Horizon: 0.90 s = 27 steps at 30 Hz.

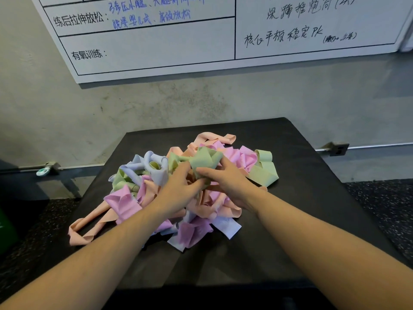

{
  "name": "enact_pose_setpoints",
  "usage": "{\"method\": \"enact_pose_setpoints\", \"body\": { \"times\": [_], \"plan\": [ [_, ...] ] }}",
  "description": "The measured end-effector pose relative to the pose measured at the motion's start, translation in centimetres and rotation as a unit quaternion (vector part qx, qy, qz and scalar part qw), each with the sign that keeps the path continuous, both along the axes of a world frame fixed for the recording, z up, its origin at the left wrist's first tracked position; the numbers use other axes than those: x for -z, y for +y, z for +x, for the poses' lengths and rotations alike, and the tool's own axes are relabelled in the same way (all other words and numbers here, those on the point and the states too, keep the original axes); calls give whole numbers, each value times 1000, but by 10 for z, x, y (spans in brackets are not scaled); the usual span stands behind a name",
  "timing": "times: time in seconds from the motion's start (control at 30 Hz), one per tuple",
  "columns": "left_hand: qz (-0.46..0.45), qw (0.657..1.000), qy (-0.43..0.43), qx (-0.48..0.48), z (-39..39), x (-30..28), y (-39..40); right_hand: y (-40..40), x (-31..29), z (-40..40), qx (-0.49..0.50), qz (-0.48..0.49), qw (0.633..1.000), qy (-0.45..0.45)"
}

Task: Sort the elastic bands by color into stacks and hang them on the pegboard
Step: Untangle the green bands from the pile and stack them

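A tangled pile of elastic bands (125, 202) in pink, peach, green and pale blue lies on a black box top (290, 153). Both hands are in the middle of the pile. My left hand (178, 186) and my right hand (225, 180) both grip a crumpled green band (205, 158) that is raised a little above the heap. My fingertips are partly hidden in the bands. No pegboard is in view.
A whiteboard (169, 48) with handwritten text leans on the concrete wall behind the box. A metal conduit with an outlet box (338, 148) runs along the wall. Speckled dark floor (384, 209) lies to the right; a green object (6, 231) sits at the left edge.
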State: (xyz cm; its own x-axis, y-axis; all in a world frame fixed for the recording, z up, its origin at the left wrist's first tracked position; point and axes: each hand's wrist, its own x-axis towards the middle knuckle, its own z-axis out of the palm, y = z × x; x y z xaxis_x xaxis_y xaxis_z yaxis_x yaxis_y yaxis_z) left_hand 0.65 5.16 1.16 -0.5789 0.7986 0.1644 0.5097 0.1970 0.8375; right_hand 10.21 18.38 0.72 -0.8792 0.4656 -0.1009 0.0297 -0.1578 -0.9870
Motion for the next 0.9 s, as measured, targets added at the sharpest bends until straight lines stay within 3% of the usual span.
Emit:
{"method": "enact_pose_setpoints", "body": {
  "times": [0.13,0.3,0.5,0.57,0.63,0.7,0.8,0.9],
  "plan": [
    [33,995,-42,-79,-8,17,-2,-4,-6,-3,81,-21,996,31],
    [-156,976,137,-65,-16,41,-16,10,-26,8,151,-115,977,99],
    [-231,953,189,-54,-21,44,-16,32,-37,39,171,-108,975,92],
    [-160,971,160,-83,-13,35,-10,34,-36,51,159,-105,979,79],
    [-48,993,57,-88,1,18,-3,30,-34,63,130,-101,984,64],
    [19,998,-42,-35,23,-4,1,23,-31,73,101,-93,989,57],
    [48,991,-104,64,57,-25,4,9,-26,87,71,-63,994,47],
    [45,988,-132,72,79,-33,6,-6,-23,101,18,2,999,37]
  ]
}}
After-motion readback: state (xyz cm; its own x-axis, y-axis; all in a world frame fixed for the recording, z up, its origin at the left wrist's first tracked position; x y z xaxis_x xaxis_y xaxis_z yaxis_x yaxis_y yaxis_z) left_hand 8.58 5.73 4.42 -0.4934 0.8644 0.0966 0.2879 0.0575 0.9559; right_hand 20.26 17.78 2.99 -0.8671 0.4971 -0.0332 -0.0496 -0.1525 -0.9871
